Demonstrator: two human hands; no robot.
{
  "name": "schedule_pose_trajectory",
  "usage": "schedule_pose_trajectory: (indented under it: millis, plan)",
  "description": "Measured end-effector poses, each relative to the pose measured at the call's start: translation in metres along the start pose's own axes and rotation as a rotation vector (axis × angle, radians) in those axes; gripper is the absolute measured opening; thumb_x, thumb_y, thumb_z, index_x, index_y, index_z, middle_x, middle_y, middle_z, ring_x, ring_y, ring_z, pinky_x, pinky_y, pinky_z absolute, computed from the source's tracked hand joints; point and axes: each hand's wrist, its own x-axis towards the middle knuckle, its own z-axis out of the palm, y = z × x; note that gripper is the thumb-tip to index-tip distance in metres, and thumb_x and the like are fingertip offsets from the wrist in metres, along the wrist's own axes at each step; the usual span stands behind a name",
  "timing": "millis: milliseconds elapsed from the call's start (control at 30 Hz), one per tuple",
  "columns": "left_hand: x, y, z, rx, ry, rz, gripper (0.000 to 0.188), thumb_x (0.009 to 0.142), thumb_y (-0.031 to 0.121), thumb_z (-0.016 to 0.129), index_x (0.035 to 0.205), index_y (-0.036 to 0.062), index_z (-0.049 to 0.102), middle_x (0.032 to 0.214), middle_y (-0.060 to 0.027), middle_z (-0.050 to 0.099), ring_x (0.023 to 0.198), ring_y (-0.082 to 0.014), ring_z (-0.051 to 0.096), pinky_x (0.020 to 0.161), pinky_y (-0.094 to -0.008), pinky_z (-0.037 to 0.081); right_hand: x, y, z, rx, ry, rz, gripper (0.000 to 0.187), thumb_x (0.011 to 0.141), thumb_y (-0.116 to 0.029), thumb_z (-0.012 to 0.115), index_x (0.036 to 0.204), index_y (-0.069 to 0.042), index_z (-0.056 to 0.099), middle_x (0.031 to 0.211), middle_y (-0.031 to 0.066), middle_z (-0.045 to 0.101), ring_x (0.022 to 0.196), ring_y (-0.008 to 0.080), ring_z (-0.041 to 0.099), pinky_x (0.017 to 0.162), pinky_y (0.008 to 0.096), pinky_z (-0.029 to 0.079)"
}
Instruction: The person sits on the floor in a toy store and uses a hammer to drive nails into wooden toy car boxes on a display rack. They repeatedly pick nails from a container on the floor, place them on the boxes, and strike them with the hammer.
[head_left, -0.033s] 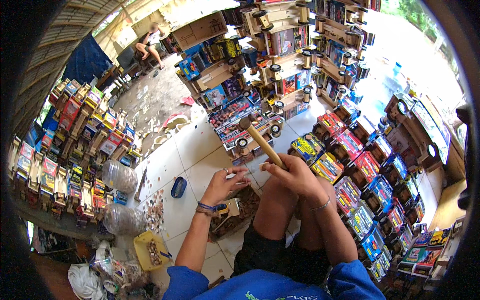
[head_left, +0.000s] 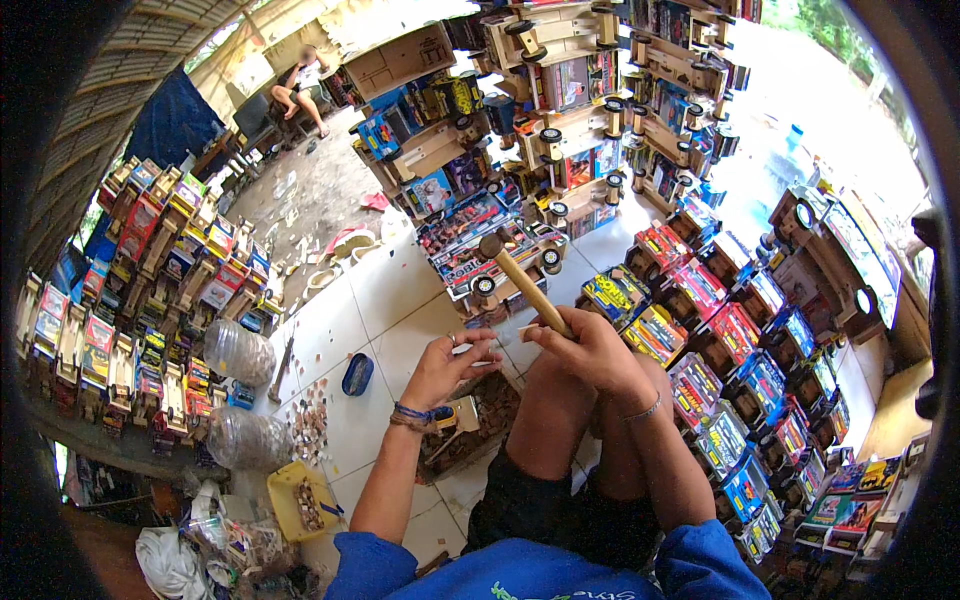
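My right hand (head_left: 590, 350) is closed around the wooden handle of a hammer (head_left: 530, 288), its dark head pointing up and away to the left. A small pale piece (head_left: 526, 332) shows at the thumb of that hand. To the left, my left hand (head_left: 458, 362) is half curled with its fingers apart, and I see nothing in it. Below it, beside my leg, a shallow box (head_left: 500, 405) holds small brown pieces. A small light wooden toy part (head_left: 460, 415) sits at the box's left side, partly behind my left wrist.
Painted wooden toy trucks stand in rows at right (head_left: 710, 320) and stacked at left (head_left: 140, 300). A large toy truck (head_left: 470, 245) is ahead. Left on the tiles lie a blue oval container (head_left: 357, 374), another hammer (head_left: 284, 368), clear jars (head_left: 240, 352) and a yellow tub (head_left: 285, 490). A person (head_left: 303, 85) sits far back.
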Motion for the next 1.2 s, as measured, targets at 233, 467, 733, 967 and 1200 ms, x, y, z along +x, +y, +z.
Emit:
schedule_pose_trajectory:
  millis: [233, 467, 733, 967, 1200]
  plan:
    - [0.001, 0.038, 0.022, -0.027, -0.020, 0.151, 0.031, 0.103, 0.014, 0.062, 0.131, 0.0018, 0.058, 0.128, -0.0095, 0.065, 0.102, -0.0177, 0.069, 0.091, -0.0343, 0.060, 0.000, 0.003, -0.003, -0.076, 0.010, 0.053, 0.034, 0.102, -0.029, 0.065, 0.114, 0.002, 0.070, 0.100, 0.0041, 0.073, 0.093, 0.0084, 0.062, 0.083, 0.0270, 0.050]
    - [-0.004, 0.046, 0.029, 0.069, 0.049, 0.200, 0.030, 0.100, 0.016, 0.067, 0.126, 0.0026, 0.061, 0.117, -0.0083, 0.070, 0.098, -0.0161, 0.069, 0.091, -0.0332, 0.059, -0.001, 0.010, -0.005, -0.170, 0.016, 0.012, 0.030, 0.102, -0.027, 0.064, 0.113, 0.001, 0.071, 0.095, 0.0055, 0.073, 0.089, 0.0095, 0.063, 0.080, 0.0289, 0.051]
    - [-0.006, 0.044, 0.025, -0.003, 0.028, 0.131, 0.028, 0.100, 0.017, 0.067, 0.124, 0.0031, 0.064, 0.110, -0.0046, 0.070, 0.096, -0.0137, 0.069, 0.088, -0.0309, 0.060, -0.002, 0.012, 0.000, -0.143, 0.029, -0.175, 0.030, 0.099, -0.028, 0.066, 0.109, 0.000, 0.070, 0.084, 0.0182, 0.069, 0.075, 0.0233, 0.066, 0.071, 0.0389, 0.051]
    - [-0.007, 0.037, 0.016, -0.059, -0.002, 0.138, 0.024, 0.101, 0.020, 0.066, 0.118, 0.0035, 0.064, 0.110, -0.0037, 0.068, 0.096, -0.0147, 0.069, 0.086, -0.0318, 0.061, -0.001, 0.010, -0.002, -0.044, -0.004, -0.080, 0.029, 0.098, -0.026, 0.067, 0.110, 0.000, 0.069, 0.092, 0.0150, 0.075, 0.087, 0.0211, 0.072, 0.078, 0.0368, 0.054]
    - [-0.011, 0.037, 0.011, -0.030, 0.023, 0.174, 0.018, 0.098, 0.020, 0.070, 0.100, 0.0073, 0.059, 0.109, -0.0063, 0.069, 0.098, -0.0170, 0.071, 0.082, -0.0307, 0.061, 0.000, 0.012, -0.003, -0.010, -0.027, -0.047, 0.028, 0.097, -0.025, 0.069, 0.109, 0.001, 0.069, 0.093, 0.0144, 0.075, 0.087, 0.0199, 0.072, 0.079, 0.0364, 0.054]
